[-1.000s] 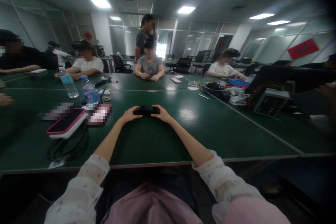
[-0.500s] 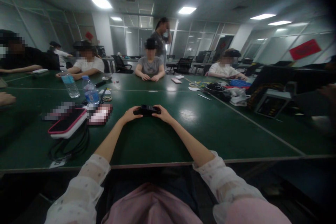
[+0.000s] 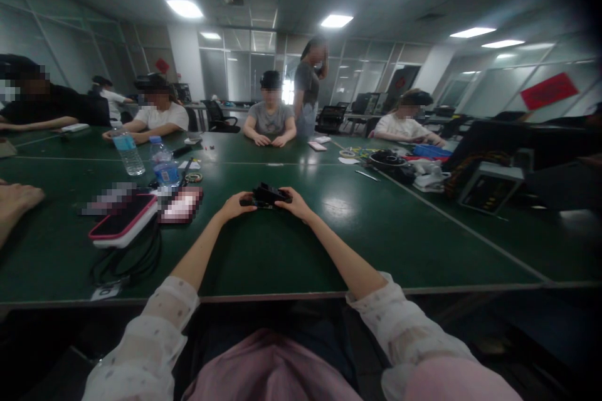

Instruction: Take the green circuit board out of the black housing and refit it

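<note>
A small black plastic device [image 3: 267, 191] is between my two hands over the green table [image 3: 273, 250]. Its upper piece sits tilted, higher on the left, and a thin strip with small light specks shows beneath it. My left hand [image 3: 234, 207] is closed on the device's left end, thumb along the near side. On the right end, my right hand [image 3: 296, 204] pinches the black piece, thumb toward me. Whether the two pieces are joined cannot be made out. The far-side fingers of both hands are mostly hidden.
Left of my arms lie a pink-edged phone [image 3: 123, 219], black cables [image 3: 126, 260] and two water bottles [image 3: 164, 166]. To the right are a pen [image 3: 367, 175], tangled items and a grey box [image 3: 491, 188]. Several people sit around; another person's hand [image 3: 19, 200] rests at far left.
The device's upper piece has tipped from level to slanted, exposing a strip below. My hands stay nearly in place. The standing person moved right; the hand at far left came nearer.
</note>
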The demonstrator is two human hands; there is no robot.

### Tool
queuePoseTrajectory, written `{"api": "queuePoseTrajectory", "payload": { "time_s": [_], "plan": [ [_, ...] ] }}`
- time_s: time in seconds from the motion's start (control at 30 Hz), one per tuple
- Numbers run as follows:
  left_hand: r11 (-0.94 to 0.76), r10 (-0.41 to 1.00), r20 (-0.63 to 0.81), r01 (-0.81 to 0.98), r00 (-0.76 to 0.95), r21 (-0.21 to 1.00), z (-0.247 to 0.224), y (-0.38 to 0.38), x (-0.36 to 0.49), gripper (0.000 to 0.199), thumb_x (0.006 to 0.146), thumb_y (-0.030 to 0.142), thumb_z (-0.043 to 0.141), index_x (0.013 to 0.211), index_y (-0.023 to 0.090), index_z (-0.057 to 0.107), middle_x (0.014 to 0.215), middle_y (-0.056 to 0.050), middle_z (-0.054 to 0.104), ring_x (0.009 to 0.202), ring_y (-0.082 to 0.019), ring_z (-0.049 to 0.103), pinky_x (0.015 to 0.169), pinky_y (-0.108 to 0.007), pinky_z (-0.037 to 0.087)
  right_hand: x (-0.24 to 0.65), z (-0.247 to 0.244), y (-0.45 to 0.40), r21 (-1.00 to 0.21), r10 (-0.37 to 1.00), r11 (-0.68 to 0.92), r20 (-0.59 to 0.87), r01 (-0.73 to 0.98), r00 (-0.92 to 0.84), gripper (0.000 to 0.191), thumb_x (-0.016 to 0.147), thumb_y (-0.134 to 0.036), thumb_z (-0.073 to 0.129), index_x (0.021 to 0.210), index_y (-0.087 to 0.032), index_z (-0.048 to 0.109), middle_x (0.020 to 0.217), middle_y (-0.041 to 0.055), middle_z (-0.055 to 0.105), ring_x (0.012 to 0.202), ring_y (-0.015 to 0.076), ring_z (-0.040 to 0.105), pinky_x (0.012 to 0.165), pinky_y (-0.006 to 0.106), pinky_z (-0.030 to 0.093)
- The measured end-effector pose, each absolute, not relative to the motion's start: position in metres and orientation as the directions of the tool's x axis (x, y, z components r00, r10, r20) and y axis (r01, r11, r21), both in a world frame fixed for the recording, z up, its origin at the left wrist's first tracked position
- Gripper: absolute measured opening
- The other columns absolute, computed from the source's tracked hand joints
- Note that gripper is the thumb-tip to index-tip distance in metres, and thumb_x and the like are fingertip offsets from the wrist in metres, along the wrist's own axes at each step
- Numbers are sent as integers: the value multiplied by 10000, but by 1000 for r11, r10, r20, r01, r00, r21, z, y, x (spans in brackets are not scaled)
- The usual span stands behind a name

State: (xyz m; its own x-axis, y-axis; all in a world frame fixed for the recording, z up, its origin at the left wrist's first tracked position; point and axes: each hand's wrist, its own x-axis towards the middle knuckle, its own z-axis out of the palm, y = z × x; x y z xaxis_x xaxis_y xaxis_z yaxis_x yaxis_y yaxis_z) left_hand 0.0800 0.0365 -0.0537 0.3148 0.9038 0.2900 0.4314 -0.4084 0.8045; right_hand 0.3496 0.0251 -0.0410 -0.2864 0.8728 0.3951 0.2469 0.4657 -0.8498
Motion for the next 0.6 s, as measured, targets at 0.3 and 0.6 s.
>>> {"api": "queuePoseTrajectory", "payload": {
  "time_s": [0.3, 0.6],
  "plan": [
    [-364, 924, 258, 447, 281, 817, -40, 23, 85, 671, 593, 426, 825, 1191, 198, 624, 1200, -96, 663, 1148, -297, 594, 1029, -449, 410, 357, -37, 41, -886, 910, 414, 402, 209, -97, 603, 720, -480, 707, 1205, -187, 500, 1183, 104, 615, 1099, 225, 591, 967, 403, 470],
    [-361, 929, 277, 445, 243, 820, -54, 42, 81, 510, 913, 565, 422, 1160, 174, 637, 1153, -81, 681, 1125, -240, 603, 1020, -395, 409, 391, -40, 58, -874, 823, 316, 446, 369, 351, 629, 709, -506, 681, 1180, -148, 466, 1147, 147, 605, 1031, 250, 605, 913, 420, 487]
  ]
}}
